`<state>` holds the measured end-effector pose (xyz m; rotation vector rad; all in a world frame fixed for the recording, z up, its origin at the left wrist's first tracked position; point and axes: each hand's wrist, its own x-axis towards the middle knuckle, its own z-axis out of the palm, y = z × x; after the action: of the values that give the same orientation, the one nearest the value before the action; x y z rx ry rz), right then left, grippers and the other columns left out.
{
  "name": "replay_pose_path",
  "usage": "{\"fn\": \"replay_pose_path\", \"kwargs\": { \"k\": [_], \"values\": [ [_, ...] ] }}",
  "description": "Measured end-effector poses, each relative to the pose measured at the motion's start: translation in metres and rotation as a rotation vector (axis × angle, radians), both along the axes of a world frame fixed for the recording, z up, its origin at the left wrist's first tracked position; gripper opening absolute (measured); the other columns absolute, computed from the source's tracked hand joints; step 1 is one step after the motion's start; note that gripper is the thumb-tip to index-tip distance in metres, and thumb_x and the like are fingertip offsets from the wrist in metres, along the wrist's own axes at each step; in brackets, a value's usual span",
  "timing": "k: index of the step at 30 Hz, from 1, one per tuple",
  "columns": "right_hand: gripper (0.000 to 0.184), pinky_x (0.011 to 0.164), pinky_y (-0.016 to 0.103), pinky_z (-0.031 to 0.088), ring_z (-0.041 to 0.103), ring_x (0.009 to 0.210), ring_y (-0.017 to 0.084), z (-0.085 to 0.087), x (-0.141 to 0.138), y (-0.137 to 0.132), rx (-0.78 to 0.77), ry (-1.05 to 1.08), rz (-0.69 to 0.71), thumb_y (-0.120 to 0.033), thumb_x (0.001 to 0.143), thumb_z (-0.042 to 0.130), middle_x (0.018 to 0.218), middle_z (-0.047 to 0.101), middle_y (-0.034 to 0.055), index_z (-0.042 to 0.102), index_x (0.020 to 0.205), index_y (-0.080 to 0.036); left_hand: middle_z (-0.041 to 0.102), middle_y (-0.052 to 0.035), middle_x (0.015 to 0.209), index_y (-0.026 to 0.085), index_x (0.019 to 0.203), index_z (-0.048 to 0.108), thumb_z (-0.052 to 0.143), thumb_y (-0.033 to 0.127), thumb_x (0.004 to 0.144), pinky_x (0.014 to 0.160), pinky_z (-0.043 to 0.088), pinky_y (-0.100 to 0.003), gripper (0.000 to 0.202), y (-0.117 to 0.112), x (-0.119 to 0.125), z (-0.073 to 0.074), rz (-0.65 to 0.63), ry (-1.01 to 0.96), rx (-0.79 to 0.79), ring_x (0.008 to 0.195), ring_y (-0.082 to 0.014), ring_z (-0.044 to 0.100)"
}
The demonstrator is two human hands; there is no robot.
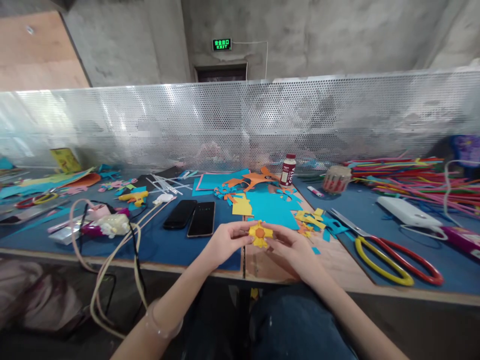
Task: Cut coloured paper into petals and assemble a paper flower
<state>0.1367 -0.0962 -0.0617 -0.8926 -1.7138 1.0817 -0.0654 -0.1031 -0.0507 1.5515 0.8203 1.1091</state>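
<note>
A small yellow paper flower [259, 234] with an orange centre is held between both hands, above the table's front edge. My left hand [230, 242] pinches its left side between thumb and fingers. On the opposite side, my right hand [290, 245] grips the petals with thumb and fingertips. Just behind the flower lie a sheet of blue paper [272, 207] and a yellow paper piece [242, 204]. Yellow and orange paper scraps [311, 220] are scattered close to my right hand.
Large scissors [386, 255] with yellow and red handles lie at right. Two phones [201, 219] rest left of centre, near tangled cables [112, 255]. A yellow glue gun [135, 197], a bottle [288, 170] and colourful craft stems [405, 175] stand or lie farther back, before a perforated metal screen [187, 120].
</note>
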Motion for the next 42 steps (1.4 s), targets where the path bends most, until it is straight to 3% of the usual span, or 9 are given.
{"fn": "replay_pose_path", "kwargs": {
  "k": [6, 9, 11, 14, 21, 26, 32, 37, 42],
  "values": [
    [0.031, 0.083, 0.034, 0.05, 0.062, 0.09, 0.018, 0.031, 0.035, -0.001, 0.261, -0.532, -0.156, -0.034, 0.089, 0.049, 0.112, 0.066, 0.0064, 0.067, 0.112, -0.023, 0.067, -0.0087, 0.119, 0.017, 0.124, 0.061, 0.065, 0.028, 0.079, 0.097, 0.048, -0.035, 0.046, -0.003, 0.0, -0.004, 0.09, 0.141, 0.051, 0.106, -0.0218, 0.065],
    [0.032, 0.082, 0.035, 0.049, 0.061, 0.09, 0.021, 0.036, 0.069, 0.009, 0.208, -0.783, -0.101, -0.039, 0.087, 0.052, 0.107, 0.067, 0.0072, 0.068, 0.109, -0.022, 0.069, -0.0062, 0.115, 0.022, 0.121, 0.064, 0.062, 0.029, 0.08, 0.091, 0.049, -0.034, 0.041, -0.005, 0.0, -0.005, 0.187, 0.347, 0.142, 0.1, -0.0213, 0.065],
    [0.031, 0.088, 0.036, 0.046, 0.059, 0.099, 0.023, 0.033, 0.086, 0.016, 0.195, -0.846, -0.044, -0.035, 0.083, 0.056, 0.111, 0.066, 0.0073, 0.068, 0.108, -0.022, 0.07, -0.0045, 0.111, 0.025, 0.12, 0.066, 0.061, 0.029, 0.08, 0.087, 0.049, -0.032, 0.04, -0.006, 0.001, -0.005, 0.219, 0.445, 0.177, 0.095, -0.0203, 0.064],
    [0.03, 0.094, 0.036, 0.043, 0.057, 0.108, 0.024, 0.026, 0.099, 0.02, 0.186, -0.871, 0.032, -0.027, 0.08, 0.053, 0.116, 0.065, 0.0064, 0.069, 0.106, -0.022, 0.071, -0.0027, 0.107, 0.026, 0.12, 0.065, 0.06, 0.03, 0.08, 0.081, 0.048, -0.03, 0.04, -0.007, 0.001, -0.005, 0.219, 0.485, 0.179, 0.089, -0.0189, 0.063],
    [0.026, 0.076, 0.032, 0.047, 0.06, 0.084, 0.02, 0.024, 0.103, 0.02, 0.065, -0.914, 0.037, -0.03, 0.08, 0.052, 0.098, 0.067, 0.0057, 0.068, 0.097, -0.02, 0.07, -0.0049, 0.111, 0.023, 0.118, 0.067, 0.059, 0.034, 0.081, 0.079, 0.046, -0.029, 0.039, -0.011, 0.001, -0.004, 0.178, 0.525, 0.178, 0.084, -0.0178, 0.061],
    [0.022, 0.078, 0.032, 0.046, 0.059, 0.086, 0.02, 0.02, 0.106, 0.02, 0.082, -0.897, 0.029, -0.031, 0.081, 0.052, 0.097, 0.066, 0.0062, 0.066, 0.093, -0.019, 0.07, -0.0061, 0.11, 0.025, 0.119, 0.066, 0.058, 0.036, 0.082, 0.079, 0.045, -0.03, 0.039, -0.01, 0.001, -0.005, 0.193, 0.581, 0.213, 0.084, -0.0184, 0.061],
    [0.022, 0.081, 0.034, 0.045, 0.059, 0.087, 0.02, 0.019, 0.105, 0.017, 0.123, -0.925, 0.068, -0.033, 0.084, 0.047, 0.094, 0.066, 0.0062, 0.064, 0.086, -0.02, 0.07, -0.0056, 0.111, 0.023, 0.119, 0.065, 0.057, 0.035, 0.083, 0.079, 0.047, -0.029, 0.039, -0.012, 0.002, -0.005, 0.184, 0.513, 0.203, 0.088, -0.0182, 0.062],
    [0.023, 0.077, 0.033, 0.047, 0.059, 0.087, 0.02, 0.01, 0.106, 0.017, 0.158, -0.883, -0.069, -0.034, 0.083, 0.05, 0.097, 0.065, 0.0066, 0.065, 0.093, -0.021, 0.069, -0.0052, 0.112, 0.024, 0.121, 0.064, 0.054, 0.035, 0.085, 0.083, 0.048, -0.03, 0.038, -0.008, -0.007, -0.003, 0.3, 0.535, 0.282, 0.095, -0.0199, 0.063],
    [0.023, 0.076, 0.032, 0.047, 0.059, 0.087, 0.02, 0.014, 0.096, 0.025, 0.215, -0.878, -0.159, -0.032, 0.087, 0.046, 0.095, 0.066, 0.0071, 0.065, 0.089, -0.02, 0.071, -0.0068, 0.104, 0.022, 0.119, 0.064, 0.051, 0.038, 0.088, 0.085, 0.047, -0.03, 0.037, 0.007, -0.035, 0.007, 0.409, 0.699, 0.35, 0.094, -0.0213, 0.065]
  ]
}}
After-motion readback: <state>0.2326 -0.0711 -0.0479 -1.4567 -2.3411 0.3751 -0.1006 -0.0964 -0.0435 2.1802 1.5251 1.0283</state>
